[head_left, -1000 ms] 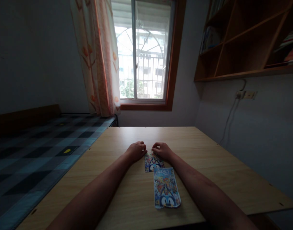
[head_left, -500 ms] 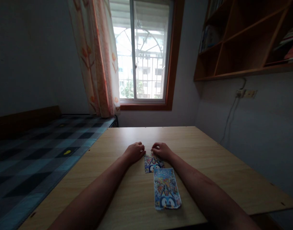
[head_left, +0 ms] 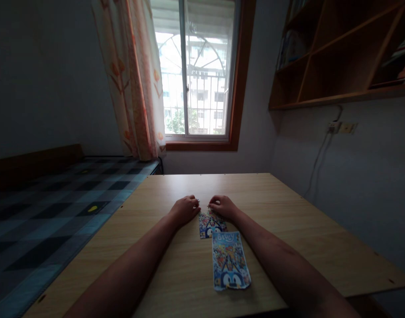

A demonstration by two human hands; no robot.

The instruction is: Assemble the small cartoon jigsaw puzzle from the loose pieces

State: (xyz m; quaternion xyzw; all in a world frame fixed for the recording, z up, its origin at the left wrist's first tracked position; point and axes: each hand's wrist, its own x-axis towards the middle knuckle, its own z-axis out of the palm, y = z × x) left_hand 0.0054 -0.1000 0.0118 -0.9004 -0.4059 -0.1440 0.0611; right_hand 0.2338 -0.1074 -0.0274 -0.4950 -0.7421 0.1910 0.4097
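Both my hands rest on a wooden table (head_left: 282,221), fingers curled. My left hand (head_left: 185,207) and my right hand (head_left: 223,206) sit close together at the far edge of a small colourful picture piece (head_left: 212,224), fingertips pinched at its top corners. What the fingertips hold there is too small to make out. Nearer to me lies a larger colourful printed card (head_left: 229,260) with a blue cartoon figure, flat on the table between my forearms and untouched.
A bed with a blue checked cover (head_left: 50,207) lies along the table's left side. A window (head_left: 197,70) with a patterned curtain (head_left: 132,79) is straight ahead. Wooden wall shelves (head_left: 341,53) hang at upper right, above a wall socket with a cable (head_left: 335,129).
Hands and cards keep their places. Only the view has drifted slightly.
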